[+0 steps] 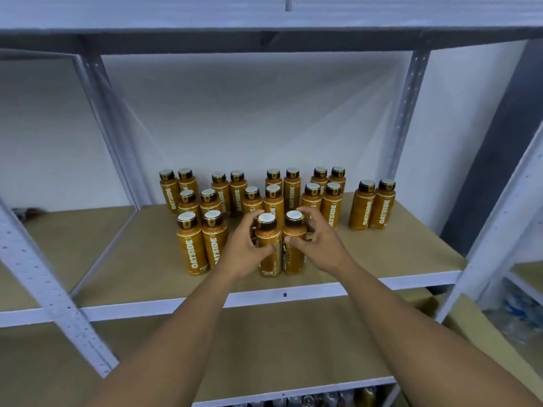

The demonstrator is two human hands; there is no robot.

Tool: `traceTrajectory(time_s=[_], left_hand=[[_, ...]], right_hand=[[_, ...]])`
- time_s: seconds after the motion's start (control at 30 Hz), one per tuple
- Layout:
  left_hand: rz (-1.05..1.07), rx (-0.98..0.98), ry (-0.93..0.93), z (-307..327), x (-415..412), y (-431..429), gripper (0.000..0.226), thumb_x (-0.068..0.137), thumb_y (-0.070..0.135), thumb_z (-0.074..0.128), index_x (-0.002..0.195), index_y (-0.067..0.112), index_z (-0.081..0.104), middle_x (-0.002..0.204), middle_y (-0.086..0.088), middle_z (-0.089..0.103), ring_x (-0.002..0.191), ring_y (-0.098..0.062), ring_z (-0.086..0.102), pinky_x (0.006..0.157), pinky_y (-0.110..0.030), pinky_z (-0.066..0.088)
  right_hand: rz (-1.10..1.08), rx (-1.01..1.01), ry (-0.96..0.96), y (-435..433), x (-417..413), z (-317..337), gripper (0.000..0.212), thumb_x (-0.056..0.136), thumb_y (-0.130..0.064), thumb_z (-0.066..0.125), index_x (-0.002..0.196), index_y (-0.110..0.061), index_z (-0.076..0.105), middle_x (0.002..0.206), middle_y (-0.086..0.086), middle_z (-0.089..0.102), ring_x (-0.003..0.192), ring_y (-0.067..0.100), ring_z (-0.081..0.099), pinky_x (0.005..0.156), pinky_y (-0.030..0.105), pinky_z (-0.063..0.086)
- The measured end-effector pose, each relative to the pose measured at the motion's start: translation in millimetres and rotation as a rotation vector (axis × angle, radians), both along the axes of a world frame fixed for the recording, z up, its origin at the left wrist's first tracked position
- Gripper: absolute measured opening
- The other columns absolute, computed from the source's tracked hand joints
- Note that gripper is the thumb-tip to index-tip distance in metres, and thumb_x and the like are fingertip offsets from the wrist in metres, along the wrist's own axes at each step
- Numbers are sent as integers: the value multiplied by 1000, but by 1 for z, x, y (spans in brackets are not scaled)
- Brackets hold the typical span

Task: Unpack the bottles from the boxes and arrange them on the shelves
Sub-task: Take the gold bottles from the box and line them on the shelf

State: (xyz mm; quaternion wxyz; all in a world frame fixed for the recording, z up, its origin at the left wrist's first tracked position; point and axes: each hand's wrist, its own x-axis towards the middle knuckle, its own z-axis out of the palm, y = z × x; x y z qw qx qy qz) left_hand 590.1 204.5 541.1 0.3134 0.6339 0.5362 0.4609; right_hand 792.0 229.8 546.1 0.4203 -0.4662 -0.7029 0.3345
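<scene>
Progress: roughly twenty bottles [362, 207] already upright on middle shelf [396, 257], paired in rows from back wall forward. Newest pair stands near front edge, just beside front-left pair [192, 245]. Boxes out of view, so remaining stock unknown; judged mid-task.

Hands: both arms reach forward. Left hand [245, 249] curls round left bottle [268, 248]; right hand [318, 245] pinches right bottle [293, 239], thumb in front, fingers arched behind. The two bottles touch, bases on shelf.
</scene>
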Motion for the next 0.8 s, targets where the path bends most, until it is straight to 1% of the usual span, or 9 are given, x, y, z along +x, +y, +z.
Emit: traceTrajectory(time_s=[0.1,0.23,0.33,0.43,0.53,0.6,0.67,0.73,0.8], left_hand=[[17,3,0,1,-1,5,82,80,10,84,142,44,42,137,17,58,132,-8,53,111,-46,46],[27,-8,-8,-1,-1,8,82,82,10,82,145,41,40,139,17,56,134,-8,50,114,-47,44],[-6,-22,14,0,-3,8,82,82,19,83,148,41,38,144,16,53,137,-10,47,114,-48,44],[-9,-22,25,15,-3,5,75,90,30,76,151,42,35,149,18,44,140,-9,41,116,-41,39],[36,-42,12,38,-4,10,49,103,31,56,149,40,40,149,10,48,138,-13,43,117,-42,38],[33,-42,1,49,-7,17,32,107,31,46,134,46,54,144,9,55,136,-12,47,118,-45,36],[22,-71,2,54,-11,23,31,107,28,44,121,46,64,139,10,60,134,-10,50,118,-45,36],[-4,-129,11,53,-12,28,30,105,26,46,117,41,69,135,10,62,131,-11,52,116,-46,39],[-27,-197,-17,47,-10,28,28,105,24,50,116,38,71,133,10,63,127,-13,55,114,-45,43]], right_hand=[[43,-12,-15,11,-2,3,68,84,-24,82,137,-40,43,138,-15,58,126,1,52,104,27,44],[73,-9,-4,17,0,2,69,83,-25,83,138,-38,43,130,-22,57,121,-3,51,99,21,43],[110,-16,-4,19,3,1,72,82,-37,83,141,-41,42,138,-19,53,126,-1,47,99,22,41],[112,-24,6,22,7,11,62,91,-50,68,145,-42,39,143,-18,50,128,3,45,97,26,40],[128,-53,50,34,12,31,41,102,-40,55,142,-38,47,141,-11,55,127,7,50,101,30,46],[179,-60,32,44,13,44,34,104,-31,53,137,-34,56,136,-11,61,127,7,53,109,38,45],[244,-76,-25,50,13,54,30,103,-23,53,131,-30,63,129,-12,64,122,3,55,108,35,44],[315,-108,-97,52,13,59,29,102,-15,54,126,-27,66,122,-14,65,115,-2,56,100,27,45],[355,-136,-143,53,13,58,32,101,-11,56,127,-23,68,121,-12,67,114,2,59,98,24,46]])
